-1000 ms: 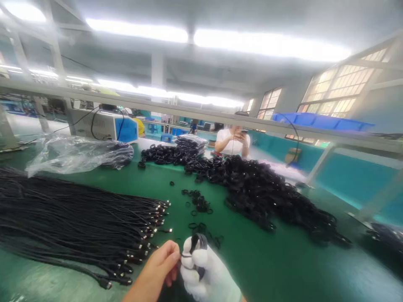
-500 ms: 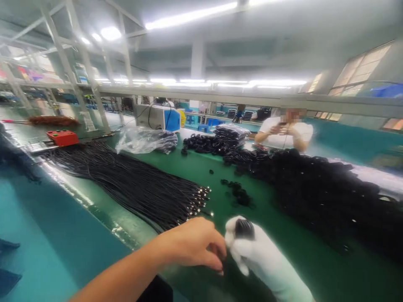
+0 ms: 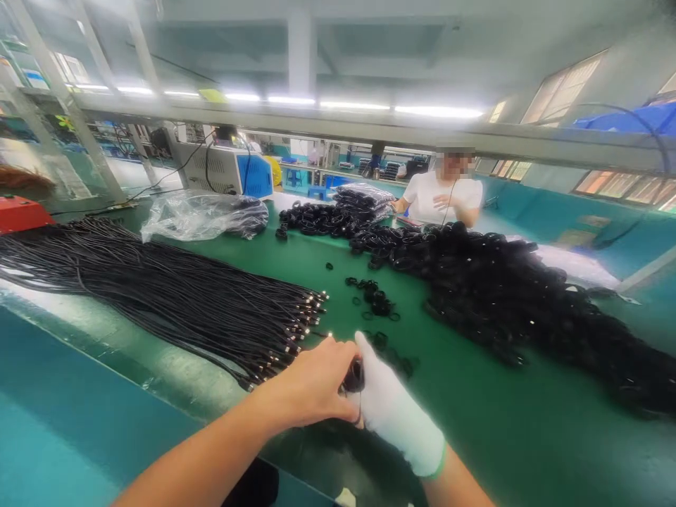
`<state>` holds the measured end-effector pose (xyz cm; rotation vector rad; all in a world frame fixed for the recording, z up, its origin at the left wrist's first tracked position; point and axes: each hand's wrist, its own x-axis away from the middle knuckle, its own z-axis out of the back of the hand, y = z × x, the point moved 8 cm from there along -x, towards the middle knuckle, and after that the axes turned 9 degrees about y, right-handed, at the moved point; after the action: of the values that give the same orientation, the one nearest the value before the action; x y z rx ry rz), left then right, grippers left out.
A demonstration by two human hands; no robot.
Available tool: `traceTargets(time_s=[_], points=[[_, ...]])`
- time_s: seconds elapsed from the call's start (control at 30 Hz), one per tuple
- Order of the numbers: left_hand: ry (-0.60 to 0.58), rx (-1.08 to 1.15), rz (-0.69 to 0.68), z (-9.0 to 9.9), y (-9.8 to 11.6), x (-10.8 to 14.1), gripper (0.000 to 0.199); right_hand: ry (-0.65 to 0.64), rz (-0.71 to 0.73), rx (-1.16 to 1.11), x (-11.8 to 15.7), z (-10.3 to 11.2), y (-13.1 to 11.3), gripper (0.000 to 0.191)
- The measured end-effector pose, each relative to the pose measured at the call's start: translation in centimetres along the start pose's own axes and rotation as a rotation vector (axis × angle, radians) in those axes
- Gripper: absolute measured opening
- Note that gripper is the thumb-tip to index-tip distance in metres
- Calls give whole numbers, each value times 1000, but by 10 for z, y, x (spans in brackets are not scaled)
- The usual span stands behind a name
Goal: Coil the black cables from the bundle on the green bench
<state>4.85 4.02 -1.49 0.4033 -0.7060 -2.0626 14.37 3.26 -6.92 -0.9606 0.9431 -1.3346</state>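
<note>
Grips black rings in the gloved right hand, at the fingertips, and brings the bare left hand right up against them. Bends the left fingers over the rings from the left, with the thumb held lower (cannot tell whether that hand pinches one, as the fingertips are partly hidden). Wears a white glove with a green cuff on the right hand only. Keeps both hands above the near part of the green bench.

Has a wide spread of black cables to the left of the left hand, with metal plugs gathered just beyond its knuckles. Has loose rings beyond the right hand, some in a small cluster, with more, blurred, closer in. Has a long black heap farther out and to the right of the right hand.

Shows, well beyond the left hand, a clear plastic bag with dark contents, and behind it a white and blue machine. Shows a red box far to the left, and, across the bench from the hands, a person in a white top.
</note>
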Motion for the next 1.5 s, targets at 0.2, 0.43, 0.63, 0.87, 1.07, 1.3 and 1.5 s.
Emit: traceTargets(time_s=[0.2,0.43,0.63,0.87,1.07,1.3,1.5], points=[[-306,35,44,-10,-21,-18,30,43,41,127,3,5,-23,73],[-237,152,72,-16,-26,-16,20,-320,-64,-557,12,0,-30,45],[29,827,222,9,-14,-14,14,-414,46,-890,13,-6,-31,49],[272,763,78,29,-1,-13,29,-358,27,-862,8,-7,-27,53],[322,155,-204,38,28,-14,34,-469,-101,-895,10,-21,-12,45],[-63,599,-216,28,1,-26,37,-540,-481,-1124,17,-37,-11,60],[227,357,-24,35,-15,-29,23,-277,-161,-823,0,-11,-19,47]])
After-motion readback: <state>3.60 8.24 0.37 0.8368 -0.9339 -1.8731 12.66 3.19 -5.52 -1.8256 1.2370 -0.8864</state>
